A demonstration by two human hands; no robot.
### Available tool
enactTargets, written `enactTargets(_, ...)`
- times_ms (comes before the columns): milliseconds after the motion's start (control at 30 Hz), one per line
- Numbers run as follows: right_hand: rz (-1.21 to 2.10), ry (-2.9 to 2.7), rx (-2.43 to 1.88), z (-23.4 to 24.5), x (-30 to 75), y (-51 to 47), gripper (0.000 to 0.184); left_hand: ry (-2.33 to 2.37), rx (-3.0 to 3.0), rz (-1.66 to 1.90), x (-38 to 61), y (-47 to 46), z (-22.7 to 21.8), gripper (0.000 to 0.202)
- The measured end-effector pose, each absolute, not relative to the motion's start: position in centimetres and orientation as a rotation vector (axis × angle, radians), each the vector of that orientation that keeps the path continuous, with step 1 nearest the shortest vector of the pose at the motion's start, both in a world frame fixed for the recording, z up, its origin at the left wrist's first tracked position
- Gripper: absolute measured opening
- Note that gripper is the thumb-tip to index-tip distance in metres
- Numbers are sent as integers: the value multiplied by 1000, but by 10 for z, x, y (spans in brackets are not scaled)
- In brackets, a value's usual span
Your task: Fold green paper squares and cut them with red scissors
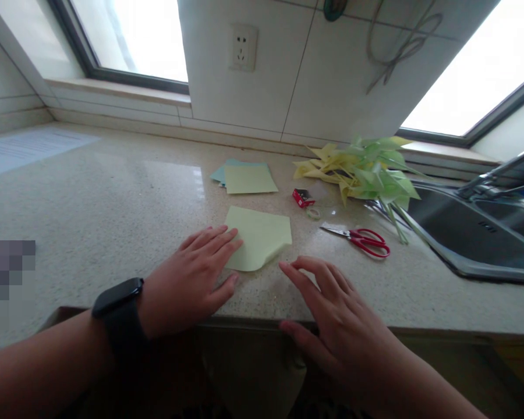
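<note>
A sheet of pale yellow-green paper (259, 235) lies on the counter in front of me, its near right corner curling up. My left hand (196, 270), below a black watch, rests flat with its fingertips on the sheet's left edge. Just off the curled corner hovers my right hand (323, 297), thumb and fingers apart, with nothing in it. Red-handled scissors (367, 241) lie to the right of the paper, their blades slightly parted. A small red box (303, 198) and a roll of tape (313, 213) sit beyond them.
Behind the sheet is a small stack of yellow and blue paper (251, 178). Yellow and green paper pinwheels (367, 169) on sticks lie beside the steel sink (467, 233) at right. A printed sheet (30, 148) is at far left. The counter's front edge (253, 321) runs below my hands.
</note>
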State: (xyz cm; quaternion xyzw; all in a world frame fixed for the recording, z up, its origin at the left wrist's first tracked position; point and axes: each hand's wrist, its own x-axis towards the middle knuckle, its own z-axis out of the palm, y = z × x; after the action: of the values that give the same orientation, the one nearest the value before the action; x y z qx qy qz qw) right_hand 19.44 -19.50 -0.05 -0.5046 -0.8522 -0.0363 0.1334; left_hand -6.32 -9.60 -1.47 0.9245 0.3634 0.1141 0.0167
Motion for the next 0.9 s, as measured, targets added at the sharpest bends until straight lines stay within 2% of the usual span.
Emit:
enactTargets(200,-21,-2389,-1473,-4,184,-153,64,1018,2890,329,-64,-96,-12,55)
enactTargets(400,71,-2470,-1381,2,184,-156,37,1111,2885,361,-63,-96,-14,54)
enactTargets(700,-32,-2409,-1317,-17,188,-200,39,1132,2951,352,-62,-99,-13,54)
enactTargets(900,-117,-2366,-1280,-28,187,-210,42,956,3080,495,-49,-124,-5,47)
